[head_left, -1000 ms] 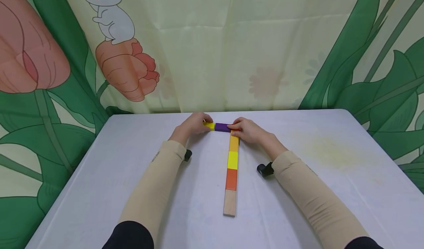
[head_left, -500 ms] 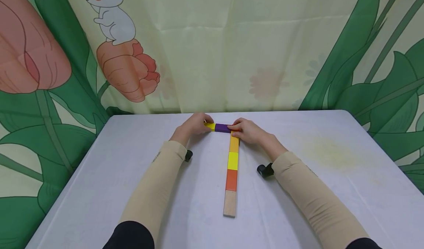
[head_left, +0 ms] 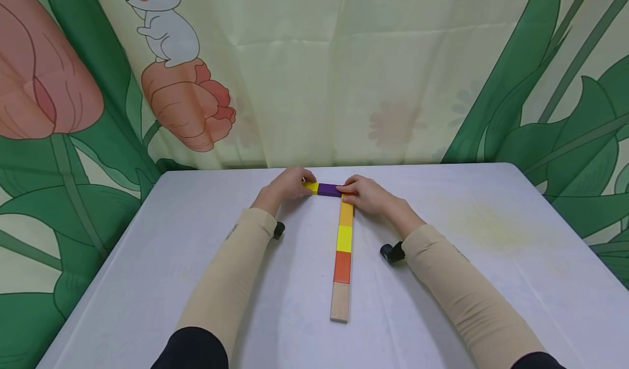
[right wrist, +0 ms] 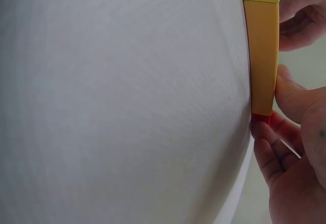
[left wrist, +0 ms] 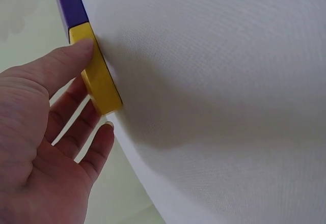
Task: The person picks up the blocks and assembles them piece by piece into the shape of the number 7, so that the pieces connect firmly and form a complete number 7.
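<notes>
My left hand point(head_left: 289, 183) pinches a yellow block point(left wrist: 102, 84) between thumb and fingers at the left end of a short row. That block's inner end touches a purple block point(head_left: 328, 190). My right hand point(head_left: 369, 195) grips a red block point(right wrist: 262, 118) at the row's right end, mostly hidden by the fingers. From that corner a column runs toward me: a light orange block point(head_left: 346, 214), a second yellow block point(head_left: 344, 238), an orange-red block point(head_left: 342, 267) and a plain wooden block point(head_left: 339, 302). Both rows lie flat, end to end.
A white cloth covers the table point(head_left: 491, 303). Its far edge runs just behind the short row. Beyond it hangs a curtain point(head_left: 304, 96) printed with flowers and a rabbit. A black wrist camera point(head_left: 392, 253) sits under the right forearm, another point(head_left: 279, 230) by the left wrist.
</notes>
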Demonstrator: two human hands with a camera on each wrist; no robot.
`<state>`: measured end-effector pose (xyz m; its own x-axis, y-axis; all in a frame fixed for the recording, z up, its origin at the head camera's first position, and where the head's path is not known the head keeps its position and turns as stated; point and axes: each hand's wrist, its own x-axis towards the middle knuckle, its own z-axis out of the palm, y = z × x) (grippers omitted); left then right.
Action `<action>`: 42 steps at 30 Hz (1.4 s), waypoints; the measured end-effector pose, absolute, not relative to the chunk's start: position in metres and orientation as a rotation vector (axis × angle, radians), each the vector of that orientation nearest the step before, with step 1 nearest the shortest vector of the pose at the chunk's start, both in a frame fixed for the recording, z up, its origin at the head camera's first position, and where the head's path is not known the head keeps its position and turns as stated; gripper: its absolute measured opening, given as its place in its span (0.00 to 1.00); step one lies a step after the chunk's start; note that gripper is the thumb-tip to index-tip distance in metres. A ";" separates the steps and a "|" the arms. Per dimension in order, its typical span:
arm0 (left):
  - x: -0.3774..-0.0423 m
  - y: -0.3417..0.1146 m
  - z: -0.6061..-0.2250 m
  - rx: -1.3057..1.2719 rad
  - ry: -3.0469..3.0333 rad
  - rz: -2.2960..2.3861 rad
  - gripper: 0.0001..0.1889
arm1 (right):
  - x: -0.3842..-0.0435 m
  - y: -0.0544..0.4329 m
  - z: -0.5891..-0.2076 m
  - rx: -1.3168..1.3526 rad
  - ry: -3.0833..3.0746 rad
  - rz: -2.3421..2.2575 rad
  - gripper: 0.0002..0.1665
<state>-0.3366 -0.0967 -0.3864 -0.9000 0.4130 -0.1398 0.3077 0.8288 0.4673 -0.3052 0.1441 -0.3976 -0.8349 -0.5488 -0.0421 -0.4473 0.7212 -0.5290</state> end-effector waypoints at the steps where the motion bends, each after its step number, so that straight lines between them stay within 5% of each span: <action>1: -0.337 -0.097 -0.387 0.562 2.776 0.651 0.18 | -0.305 0.144 -0.398 -0.794 2.729 -0.763 0.24; 42: -0.339 -0.100 -0.385 0.622 2.778 0.646 0.21 | -0.306 0.143 -0.398 -0.807 2.722 -0.771 0.25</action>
<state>-0.3387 -0.0996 -0.3854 -0.8856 0.4494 -0.1172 0.3515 0.8135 0.4633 -0.3065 0.1435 -0.3976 -0.8311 -0.5545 -0.0412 -0.4504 0.7148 -0.5349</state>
